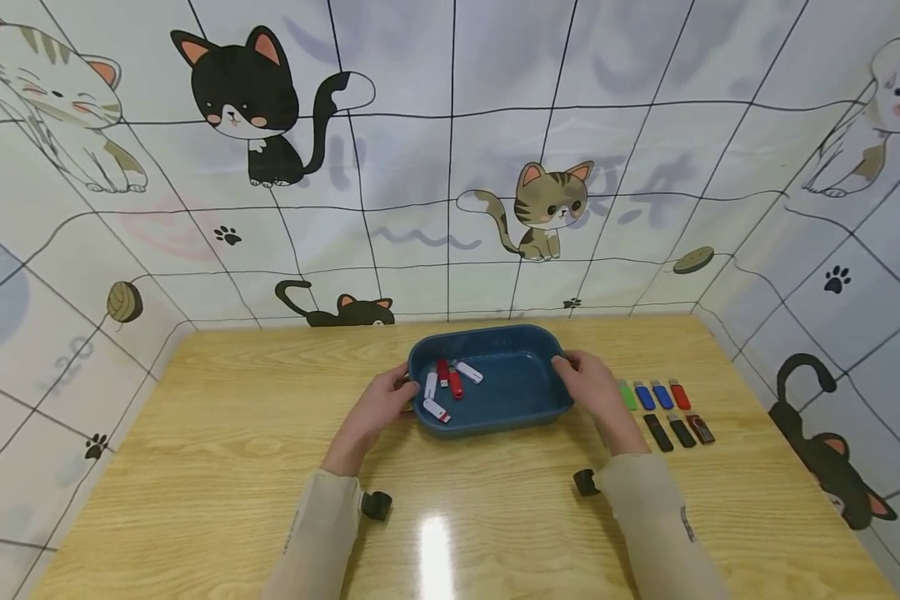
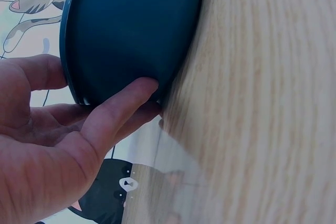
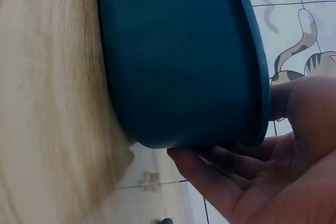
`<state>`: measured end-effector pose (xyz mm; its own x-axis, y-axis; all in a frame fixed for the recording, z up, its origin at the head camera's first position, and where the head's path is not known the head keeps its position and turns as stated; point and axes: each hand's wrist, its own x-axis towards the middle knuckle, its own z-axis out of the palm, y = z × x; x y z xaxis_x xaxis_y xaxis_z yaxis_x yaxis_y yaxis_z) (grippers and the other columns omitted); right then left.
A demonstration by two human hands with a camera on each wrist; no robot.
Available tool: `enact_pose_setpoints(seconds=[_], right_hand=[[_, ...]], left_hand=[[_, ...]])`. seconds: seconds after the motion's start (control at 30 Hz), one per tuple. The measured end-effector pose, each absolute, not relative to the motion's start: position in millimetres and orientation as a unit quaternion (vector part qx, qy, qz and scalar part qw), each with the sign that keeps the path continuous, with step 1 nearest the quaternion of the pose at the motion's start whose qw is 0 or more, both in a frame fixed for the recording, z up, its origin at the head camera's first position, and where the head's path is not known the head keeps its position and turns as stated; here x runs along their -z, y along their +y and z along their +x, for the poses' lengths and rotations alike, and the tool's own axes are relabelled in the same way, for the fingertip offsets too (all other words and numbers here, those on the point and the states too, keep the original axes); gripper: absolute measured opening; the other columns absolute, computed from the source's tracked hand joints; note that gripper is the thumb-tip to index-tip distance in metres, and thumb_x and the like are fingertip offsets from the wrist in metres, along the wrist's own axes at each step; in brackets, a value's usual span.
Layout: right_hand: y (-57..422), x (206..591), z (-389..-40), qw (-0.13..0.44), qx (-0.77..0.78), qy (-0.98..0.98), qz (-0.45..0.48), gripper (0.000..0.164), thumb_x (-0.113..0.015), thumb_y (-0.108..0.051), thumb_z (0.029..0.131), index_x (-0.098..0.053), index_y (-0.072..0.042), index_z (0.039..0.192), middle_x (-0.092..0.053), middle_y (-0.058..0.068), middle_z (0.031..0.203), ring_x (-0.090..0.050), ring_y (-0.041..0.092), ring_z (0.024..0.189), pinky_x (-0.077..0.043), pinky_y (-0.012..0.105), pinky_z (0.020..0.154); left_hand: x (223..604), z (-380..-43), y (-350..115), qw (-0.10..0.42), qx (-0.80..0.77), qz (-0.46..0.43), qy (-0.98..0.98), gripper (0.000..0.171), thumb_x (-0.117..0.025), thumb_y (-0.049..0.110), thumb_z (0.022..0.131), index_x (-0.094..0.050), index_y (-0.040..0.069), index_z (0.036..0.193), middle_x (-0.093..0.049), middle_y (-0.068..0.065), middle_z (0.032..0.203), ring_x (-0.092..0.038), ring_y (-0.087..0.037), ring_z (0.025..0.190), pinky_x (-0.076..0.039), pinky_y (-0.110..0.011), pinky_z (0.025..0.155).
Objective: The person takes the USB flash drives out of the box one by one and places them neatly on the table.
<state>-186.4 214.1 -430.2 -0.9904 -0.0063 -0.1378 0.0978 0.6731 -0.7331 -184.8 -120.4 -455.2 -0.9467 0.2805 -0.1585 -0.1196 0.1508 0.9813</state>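
A dark blue rectangular bin (image 1: 517,383) sits at the back middle of the wooden table. My left hand (image 1: 382,402) grips its left end, with the thumb at the rim and the fingers against the outer wall. At the opposite end, my right hand (image 1: 594,390) holds the bin the same way. Several USB flash drives lie loose in its left half, among them a red one (image 1: 456,384), a white one (image 1: 469,372) and a white-and-red one (image 1: 437,410). Both wrist views show only the bin's outside wall (image 2: 131,30), so its contents are hidden there.
Right of the bin, more USB flash drives lie in two rows on the table (image 1: 255,450). The back row has green, blue and red (image 1: 679,395) ones; the front row has black (image 1: 657,432) and dark red ones. A cat-patterned wall covering (image 1: 412,167) rises behind and beside the table.
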Motion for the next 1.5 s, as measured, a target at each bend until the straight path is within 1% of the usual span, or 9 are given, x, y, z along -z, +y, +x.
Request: enact_pose_setpoints(seconds=[0.13, 0.2, 0.27, 0.37, 0.47, 0.57, 0.7, 0.93, 1.5], right_hand=[[218, 436, -186, 0.070, 0.396, 0.916, 0.012, 0.056, -0.039, -0.028, 0.112, -0.040, 0.012, 0.151, -0.046, 0.034, 0.149, -0.045, 0.051, 0.137, -0.043, 0.063, 0.109], [219, 439, -185, 0.072, 0.391, 0.918, 0.004, 0.054, -0.038, -0.026, 0.112, -0.042, 0.012, 0.150, -0.051, 0.034, 0.143, -0.049, 0.050, 0.132, -0.046, 0.062, 0.105], [220, 441, -185, 0.069, 0.389, 0.919, 0.000, 0.049, -0.038, -0.024, 0.112, -0.048, 0.011, 0.146, -0.060, 0.031, 0.124, -0.056, 0.046, 0.117, -0.050, 0.056, 0.094], [219, 442, -186, 0.060, 0.391, 0.918, -0.009, 0.038, -0.039, -0.021, 0.112, -0.062, 0.009, 0.118, -0.055, 0.017, 0.084, -0.053, 0.033, 0.080, -0.044, 0.044, 0.071], [217, 442, -187, 0.054, 0.395, 0.917, -0.020, 0.034, -0.040, -0.019, 0.112, -0.053, -0.002, 0.086, -0.038, 0.005, 0.067, -0.038, 0.022, 0.062, -0.034, 0.037, 0.061], [217, 439, -187, 0.058, 0.398, 0.915, -0.020, 0.035, -0.040, -0.019, 0.112, -0.044, -0.008, 0.079, -0.035, 0.002, 0.065, -0.034, 0.019, 0.060, -0.031, 0.035, 0.058], [221, 437, -184, 0.071, 0.401, 0.913, -0.008, 0.033, -0.040, -0.019, 0.112, -0.049, -0.003, 0.085, -0.034, 0.003, 0.066, -0.034, 0.020, 0.062, -0.032, 0.036, 0.060], [226, 436, -185, 0.075, 0.390, 0.918, -0.009, 0.041, -0.040, -0.024, 0.112, -0.040, -0.010, 0.074, -0.034, 0.002, 0.064, -0.033, 0.019, 0.058, -0.032, 0.035, 0.058], [226, 436, -191, 0.075, 0.386, 0.919, -0.004, 0.046, -0.040, -0.028, 0.112, -0.038, -0.012, 0.069, -0.031, 0.000, 0.061, -0.029, 0.019, 0.056, -0.030, 0.034, 0.057]], left_hand=[[456, -183, -120, 0.153, -0.652, 0.055, 0.741, 0.051, -0.046, 0.006, 0.106, -0.040, -0.003, 0.156, -0.057, -0.028, 0.140, -0.065, -0.038, 0.116, -0.060, -0.048, 0.091], [457, -182, -120, 0.153, -0.652, 0.055, 0.740, 0.051, -0.046, 0.005, 0.106, -0.040, -0.003, 0.156, -0.057, -0.028, 0.140, -0.065, -0.038, 0.116, -0.060, -0.048, 0.091], [457, -181, -121, 0.153, -0.653, 0.054, 0.740, 0.051, -0.046, 0.006, 0.106, -0.040, -0.003, 0.156, -0.057, -0.028, 0.140, -0.064, -0.038, 0.117, -0.060, -0.048, 0.091], [459, -181, -123, 0.151, -0.651, 0.052, 0.742, 0.051, -0.046, 0.006, 0.106, -0.040, -0.002, 0.156, -0.058, -0.028, 0.140, -0.064, -0.038, 0.117, -0.060, -0.048, 0.091], [459, -180, -125, 0.151, -0.649, 0.050, 0.744, 0.050, -0.046, 0.006, 0.106, -0.041, -0.002, 0.156, -0.057, -0.028, 0.140, -0.063, -0.038, 0.118, -0.059, -0.048, 0.092], [460, -182, -125, 0.155, -0.646, 0.051, 0.746, 0.050, -0.046, 0.006, 0.107, -0.041, -0.002, 0.156, -0.057, -0.028, 0.140, -0.063, -0.038, 0.117, -0.059, -0.048, 0.092], [460, -183, -121, 0.159, -0.644, 0.050, 0.746, 0.051, -0.047, 0.007, 0.106, -0.041, -0.002, 0.156, -0.058, -0.027, 0.139, -0.065, -0.036, 0.115, -0.060, -0.047, 0.091], [461, -184, -118, 0.154, -0.644, 0.051, 0.748, 0.051, -0.047, 0.007, 0.106, -0.042, -0.002, 0.156, -0.058, -0.026, 0.139, -0.064, -0.035, 0.114, -0.060, -0.047, 0.091], [455, -189, -121, 0.162, -0.636, 0.042, 0.753, 0.051, -0.046, 0.009, 0.107, -0.041, 0.000, 0.157, -0.057, -0.026, 0.141, -0.065, -0.035, 0.116, -0.059, -0.048, 0.093]])
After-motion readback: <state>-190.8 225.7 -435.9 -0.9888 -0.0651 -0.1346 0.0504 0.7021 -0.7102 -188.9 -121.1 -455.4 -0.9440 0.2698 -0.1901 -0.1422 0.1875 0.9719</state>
